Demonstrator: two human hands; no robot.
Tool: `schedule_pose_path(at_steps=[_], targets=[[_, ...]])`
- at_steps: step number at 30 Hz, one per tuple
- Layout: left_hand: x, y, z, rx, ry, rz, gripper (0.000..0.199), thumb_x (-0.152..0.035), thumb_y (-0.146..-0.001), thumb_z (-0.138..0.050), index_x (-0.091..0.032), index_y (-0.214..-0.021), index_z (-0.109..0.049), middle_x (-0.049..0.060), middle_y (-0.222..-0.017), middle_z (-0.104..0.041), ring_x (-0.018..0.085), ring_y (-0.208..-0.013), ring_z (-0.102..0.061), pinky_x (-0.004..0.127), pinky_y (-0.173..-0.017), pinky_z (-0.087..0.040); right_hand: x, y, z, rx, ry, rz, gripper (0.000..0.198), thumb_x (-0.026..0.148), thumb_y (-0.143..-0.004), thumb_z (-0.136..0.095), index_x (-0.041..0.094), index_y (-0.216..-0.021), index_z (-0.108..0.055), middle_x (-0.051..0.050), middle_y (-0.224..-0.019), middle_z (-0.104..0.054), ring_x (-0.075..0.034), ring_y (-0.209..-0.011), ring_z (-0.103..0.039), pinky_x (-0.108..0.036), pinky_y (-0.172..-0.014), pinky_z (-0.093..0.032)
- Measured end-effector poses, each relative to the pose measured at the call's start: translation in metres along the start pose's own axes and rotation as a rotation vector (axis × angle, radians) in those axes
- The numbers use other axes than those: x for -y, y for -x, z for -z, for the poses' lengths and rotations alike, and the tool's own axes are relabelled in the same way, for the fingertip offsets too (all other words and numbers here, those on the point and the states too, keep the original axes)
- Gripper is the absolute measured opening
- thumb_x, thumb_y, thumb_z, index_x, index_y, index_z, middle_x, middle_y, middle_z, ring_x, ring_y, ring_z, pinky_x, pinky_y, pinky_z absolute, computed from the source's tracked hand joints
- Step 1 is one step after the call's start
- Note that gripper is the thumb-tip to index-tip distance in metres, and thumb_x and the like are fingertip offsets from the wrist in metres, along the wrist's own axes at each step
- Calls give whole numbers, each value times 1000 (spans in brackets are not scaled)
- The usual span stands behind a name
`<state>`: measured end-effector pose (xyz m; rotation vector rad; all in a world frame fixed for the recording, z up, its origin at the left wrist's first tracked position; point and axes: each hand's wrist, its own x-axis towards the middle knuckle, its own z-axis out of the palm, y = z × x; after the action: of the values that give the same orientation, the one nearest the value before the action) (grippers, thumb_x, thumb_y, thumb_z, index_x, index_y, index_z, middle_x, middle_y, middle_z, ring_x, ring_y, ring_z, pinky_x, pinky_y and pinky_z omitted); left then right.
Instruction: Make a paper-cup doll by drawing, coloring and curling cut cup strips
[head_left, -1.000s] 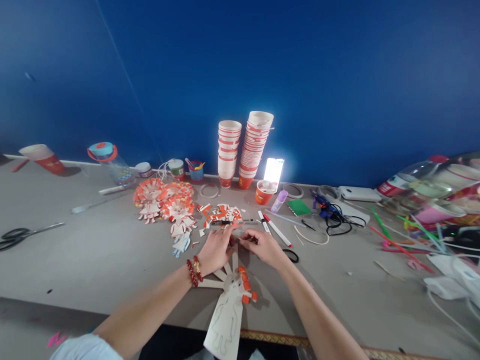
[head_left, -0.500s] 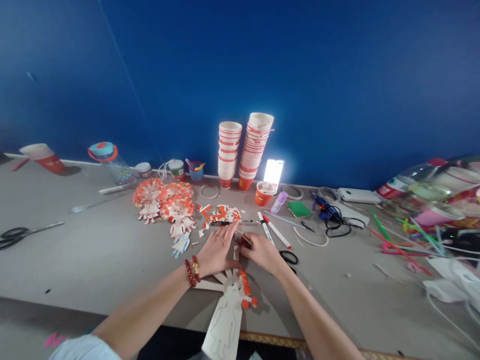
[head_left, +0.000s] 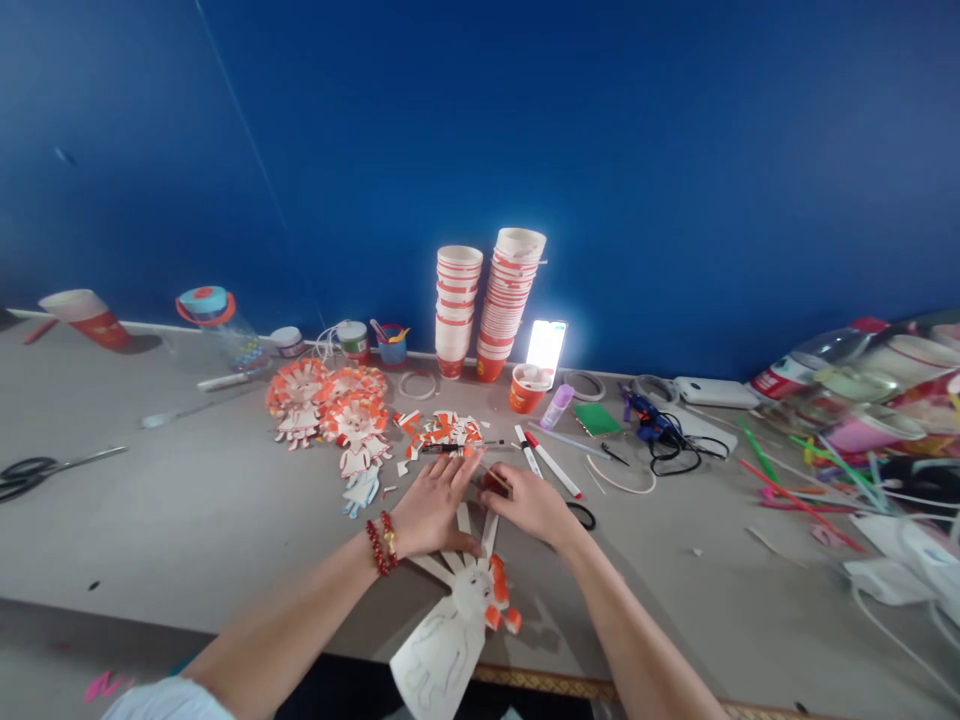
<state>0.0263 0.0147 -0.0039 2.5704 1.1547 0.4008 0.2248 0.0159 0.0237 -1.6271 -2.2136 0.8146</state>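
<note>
Left hand [head_left: 436, 512], grip wide, covers part of the paper cutout [head_left: 441, 648] at the near edge of the tabletop [head_left: 225, 520]; right hand [head_left: 534, 505], grip narrow, pinches a thin piece [head_left: 498, 478]; blue cup [head_left: 392, 350] holds coloured utensils [head_left: 395, 334]

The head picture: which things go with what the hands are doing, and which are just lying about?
Seem part of the job:
- paper cutout with a drawn figure
- its white strips, under the left hand
- thin stick at the right hand

Probably just lying about:
- blue-lidded bottle
- green square
- lit phone
</note>
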Motion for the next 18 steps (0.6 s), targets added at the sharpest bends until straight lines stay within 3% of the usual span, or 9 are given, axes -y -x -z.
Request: schedule_pose_path(at_steps=[4, 8, 13, 18], targets=[[3, 1, 4, -33, 1, -14, 128, -58, -63, -78, -20, -152, 4, 20, -147, -37, 36, -134, -37, 50, -107, -33, 0, 1, 5, -38, 90, -56, 19, 32, -86, -56, 20, -71, -56, -2, -75, -67, -16, -69, -59, -24, -56, -27], [9, 3, 7, -51, -21, -9, 115, -52, -68, -78, -22, -152, -5, 18, -144, -40, 36, -132, -38, 50, -104, -35, -3, 2, 8, 95, -34, -91, 31, 38, -91, -50, 20, -66, -56, -1, -60, -67, -15, -57, -59, -24, -53, -30], [11, 3, 8, -22, -53, -15, 92, -48, -73, -75, -20, -146, -26, 17, -142, -42, 36, -132, -37, 50, -105, -34, -4, 2, 3, 108, -150, -15, 9, 26, -80, -62, 20, -74, -63, 0, -66, -67, -15, -63, -59, -22, -55, -34], [8, 0, 14, -45, -24, -14, 59, -38, -75, -73, -20, -127, -52, 13, -137, -48, 34, -127, -41, 50, -105, -35, -4, 0, 0, 45, -257, 49, 6, 25, -78, -61, 19, -76, -62, 3, -65, -60, -13, -62, -53, -21, -57, -35]])
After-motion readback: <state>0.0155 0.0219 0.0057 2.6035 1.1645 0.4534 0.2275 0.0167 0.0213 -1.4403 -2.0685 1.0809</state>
